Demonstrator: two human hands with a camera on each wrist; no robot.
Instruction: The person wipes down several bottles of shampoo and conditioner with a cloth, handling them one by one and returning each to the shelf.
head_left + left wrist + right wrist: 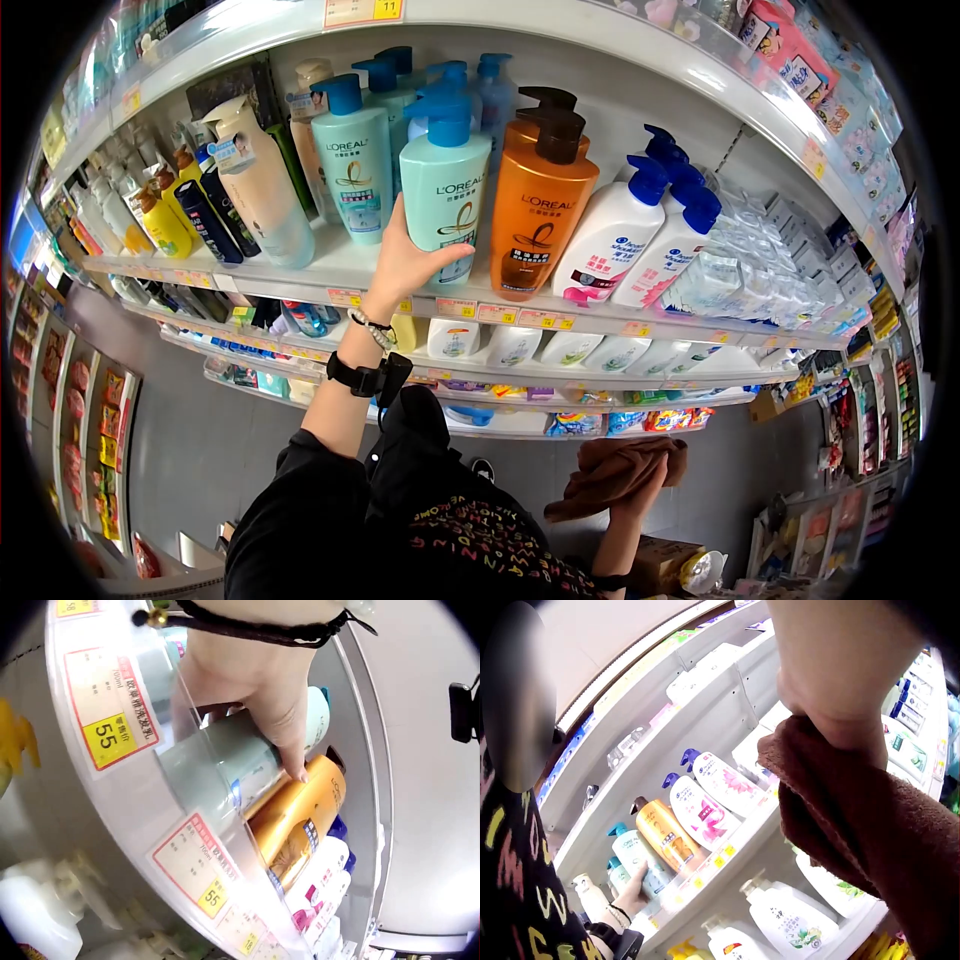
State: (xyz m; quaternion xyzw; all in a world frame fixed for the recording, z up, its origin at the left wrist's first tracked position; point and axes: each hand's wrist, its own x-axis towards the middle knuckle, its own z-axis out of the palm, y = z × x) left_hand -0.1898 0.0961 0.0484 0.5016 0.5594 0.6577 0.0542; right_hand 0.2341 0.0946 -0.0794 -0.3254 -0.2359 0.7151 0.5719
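Observation:
My left hand (410, 258) grips a mint-green pump bottle (447, 185) with a blue pump head, thumb across its front and fingers around its far side. The bottle stands at the front of the shelf. In the left wrist view the thumb reaches over the mint bottle (217, 754) beside an orange bottle (304, 821). Low at the right of the head view, my right hand (641, 497) holds a bunched brown cloth (605, 472). The cloth (821, 799) hangs in folds below the hand in the right wrist view, hiding the fingers.
A second mint bottle (354, 165) stands left of the held one, an orange bottle (540, 215) close on its right. White bottles with blue pumps (612, 235) follow. Price tags (497, 313) line the shelf lip (590, 312). More bottles (453, 337) fill the shelf below.

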